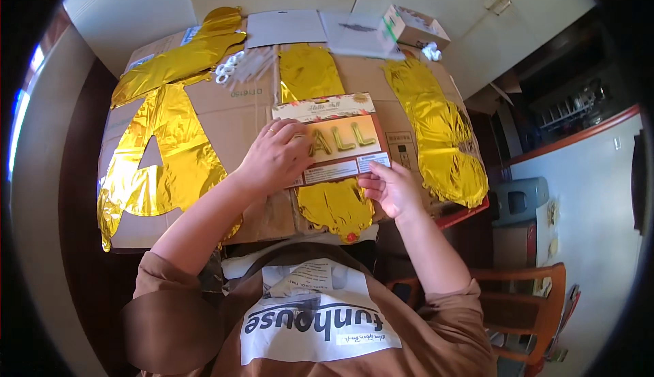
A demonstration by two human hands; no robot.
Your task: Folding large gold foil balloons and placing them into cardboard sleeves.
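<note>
The left hand lies flat, fingers spread, on a flat retail packet of gold letter balloons, while the right hand pinches the packet's lower right corner. The packet rests on a flattened cardboard sheet covering the table, with uninflated gold foil balloons around it: a large letter shape to the left, a long one to the right, one just beneath it. A small box sits at the far edge
</note>
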